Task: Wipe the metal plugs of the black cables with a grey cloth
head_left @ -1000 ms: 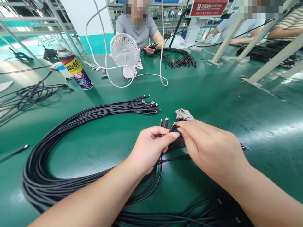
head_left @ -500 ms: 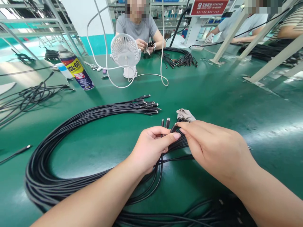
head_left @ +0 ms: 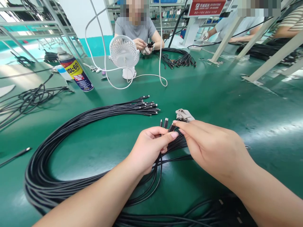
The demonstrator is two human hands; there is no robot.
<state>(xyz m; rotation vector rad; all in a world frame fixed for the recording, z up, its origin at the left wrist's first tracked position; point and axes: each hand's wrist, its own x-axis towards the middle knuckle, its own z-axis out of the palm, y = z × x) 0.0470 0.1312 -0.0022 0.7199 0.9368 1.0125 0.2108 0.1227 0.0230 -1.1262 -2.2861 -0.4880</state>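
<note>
Several black USB cables are pinched in my left hand [head_left: 153, 142], their plugs sticking up past the thumb and their cords hanging below. One USB plug [head_left: 171, 127] leans toward my right hand [head_left: 213, 145], whose closed fingertips touch its metal end. Two more plugs stand upright beside it, among them a wider USB plug [head_left: 166, 122]. Just behind my right fingers shows a crumpled grey cloth [head_left: 184, 115]; whether the hand holds it is hidden. A thick bundle of black cables [head_left: 40, 164] curves round on the left, its plug ends [head_left: 148, 107] lying beyond my left hand.
On the green table [head_left: 213, 91] stand a spray can [head_left: 77, 71] and a white fan [head_left: 124, 53] with a looping cord. Tangled cables [head_left: 30, 97] and a single cable [head_left: 19, 154] lie left. Opposite, a person [head_left: 136, 30] handles cables. Slanted posts [head_left: 270, 60] rise at right.
The view has shifted slightly, so both hands appear a little further left. My right fingertips stay at the plug's metal end, and my left hand keeps its hold on the cables.
</note>
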